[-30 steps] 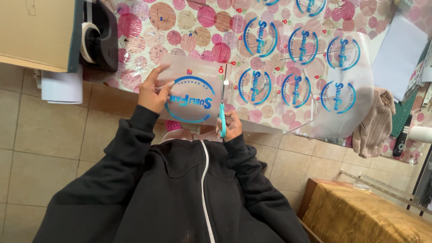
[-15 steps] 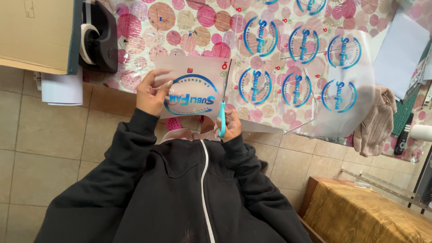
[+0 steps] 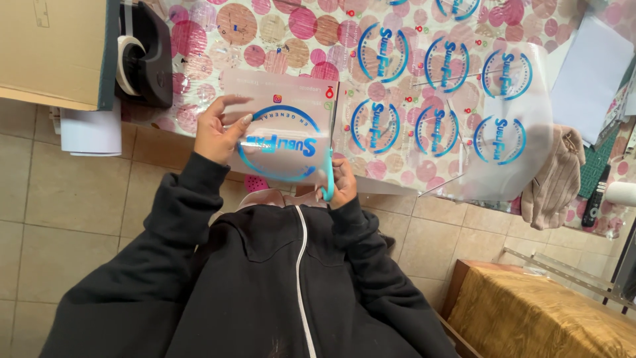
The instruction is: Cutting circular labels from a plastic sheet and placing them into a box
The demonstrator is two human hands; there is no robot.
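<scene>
Translucent printed sheet [image 3: 281, 129], one blue round emblem on it, held above the near table edge. The left hand [image 3: 218, 129] pinches its left margin, fingers curled narrowly around the film. The right hand [image 3: 341, 185] grips turquoise scissors [image 3: 328, 174] at the sheet's right edge — blades largely hidden, handle loops covered by the fingers. Beyond lies a larger film [image 3: 444, 113]: six whole emblems, more cut off at the top. Tape dispenser [image 3: 142, 53] — one, far left.
</scene>
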